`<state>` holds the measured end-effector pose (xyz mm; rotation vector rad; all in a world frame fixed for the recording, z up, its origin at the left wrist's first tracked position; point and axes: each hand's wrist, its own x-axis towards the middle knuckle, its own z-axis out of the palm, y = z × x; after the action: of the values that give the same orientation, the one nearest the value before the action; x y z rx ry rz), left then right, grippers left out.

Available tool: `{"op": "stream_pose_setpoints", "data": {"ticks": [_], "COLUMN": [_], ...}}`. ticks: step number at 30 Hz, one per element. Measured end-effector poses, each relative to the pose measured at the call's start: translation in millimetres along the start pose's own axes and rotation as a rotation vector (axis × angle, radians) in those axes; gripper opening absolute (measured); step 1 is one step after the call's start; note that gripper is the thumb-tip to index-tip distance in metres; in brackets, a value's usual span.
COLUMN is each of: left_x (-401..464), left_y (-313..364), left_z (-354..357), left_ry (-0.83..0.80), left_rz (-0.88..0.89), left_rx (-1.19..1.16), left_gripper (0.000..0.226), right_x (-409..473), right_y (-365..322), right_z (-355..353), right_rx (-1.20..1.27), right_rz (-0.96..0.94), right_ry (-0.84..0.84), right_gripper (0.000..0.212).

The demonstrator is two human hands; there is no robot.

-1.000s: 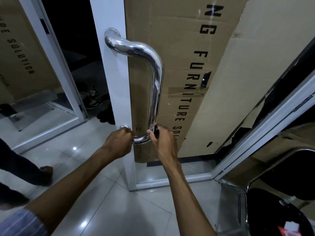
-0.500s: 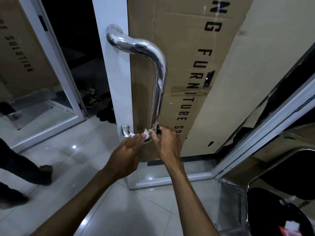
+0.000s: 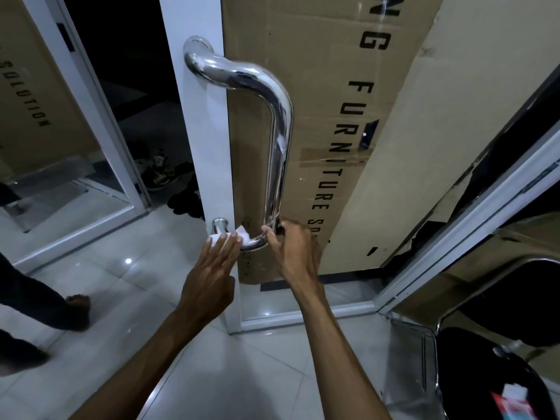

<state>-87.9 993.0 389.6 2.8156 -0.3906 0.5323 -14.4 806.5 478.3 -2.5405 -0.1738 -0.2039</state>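
A polished chrome pull handle point(image 3: 280, 140) is mounted on the white frame of a glass door point(image 3: 200, 131). A small white tissue point(image 3: 242, 233) lies against the handle's lower bend. My left hand point(image 3: 212, 271) presses the tissue onto that bend with straight fingers. My right hand point(image 3: 292, 250) grips the bottom of the handle's upright bar, thumb and fingers curled round it.
Brown cardboard with black lettering point(image 3: 342, 147) covers the glass behind the handle. Shoes point(image 3: 159, 172) lie past the door's left edge. Another person's legs and foot point(image 3: 75, 304) stand at the left. A chrome-framed black chair point(image 3: 491, 374) is at the lower right.
My left hand has gone from a fist round the lower bend to straight fingers pressing the tissue, which now shows. My right hand has stayed on the handle's bottom.
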Motion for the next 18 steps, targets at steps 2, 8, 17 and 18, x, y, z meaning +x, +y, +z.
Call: {"op": "stream_pose_setpoints", "data": {"ticks": [2,8,17,18], "left_x": [0.1,6.1,8.1,8.0], "left_y": [-1.5,-9.8,-7.2,-9.3], "left_z": [0.2,0.9,4.5,2.3], "left_ry": [0.003,0.037,0.149,0.157], "left_rz": [0.035,-0.124,-0.203,-0.215], "left_rx": [-0.024,-0.166,-0.256,-0.271], "left_gripper": [0.081,0.071,0.066,0.067], "right_x": [0.8,-0.7,-1.5,-0.8], "right_y": [0.1,-1.4,-2.5,-2.9], "right_z": [1.2,-0.3,-0.1,0.2], "right_rx": [0.006,0.026,0.035,0.035], "right_rz": [-0.003,-0.005,-0.006,-0.006], "right_ry": [-0.004,-0.007,0.01,0.008], "right_gripper": [0.03,0.027,0.029,0.029]}}
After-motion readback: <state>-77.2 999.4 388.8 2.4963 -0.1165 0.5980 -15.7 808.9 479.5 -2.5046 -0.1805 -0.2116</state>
